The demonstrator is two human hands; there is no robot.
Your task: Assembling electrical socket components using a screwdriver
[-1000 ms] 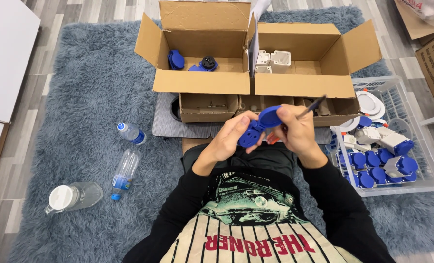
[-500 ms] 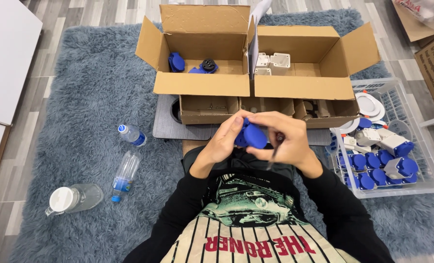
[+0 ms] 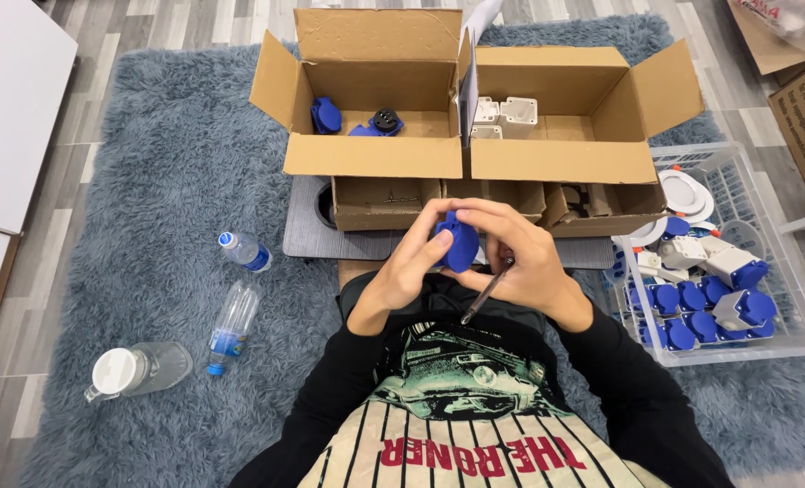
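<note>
Both hands are wrapped round the blue socket (image 3: 459, 242), held up over the lap, just in front of the cardboard boxes (image 3: 461, 154) on the rug. The right hand (image 3: 520, 262) also pinches a screwdriver (image 3: 486, 291). I'd brace the socket firmly with the left hand (image 3: 409, 267) while turning it.

Straight ahead of the hands, the low cardboard trays (image 3: 439, 194) and the two open cardboard boxes (image 3: 375, 154) behind them form a wall; their raised flaps narrow any reach across, so entry is from above. To the right, the clear plastic bin (image 3: 786, 330) full of blue and white parts blocks a low sweep. To the left, the grey rug (image 3: 149, 181) lies open, broken only by two small bottles (image 3: 231, 321) and a lying jug (image 3: 140, 370) nearer the floor's edge.
</note>
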